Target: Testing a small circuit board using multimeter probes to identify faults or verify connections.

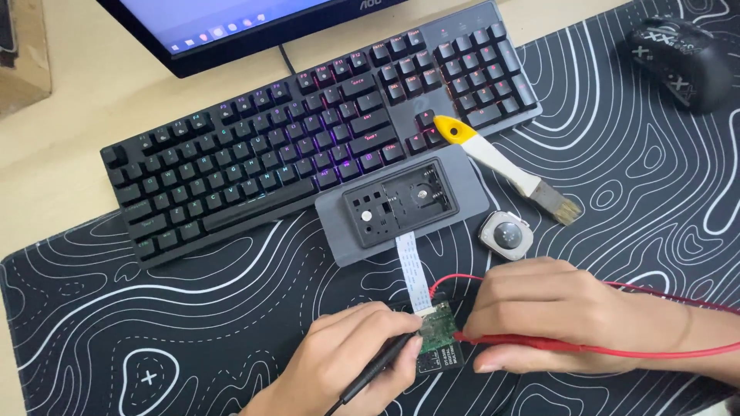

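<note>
A small green circuit board (437, 325) lies on the black desk mat (177, 339) with a white ribbon cable (412, 271) running up to a grey device shell (401, 204). My left hand (347, 366) grips a black probe (378, 368) whose tip touches the board's left side. My right hand (570, 312) grips a red probe (524, 341) that points at the board's right edge, its red wire trailing off to the right.
A black backlit keyboard (308, 131) sits behind the shell, below a monitor (231, 23). A yellow-handled brush (501, 166) leans on the keyboard's right end. A small square watch body (506, 235) lies beside the shell. A black mouse (678, 58) rests far right.
</note>
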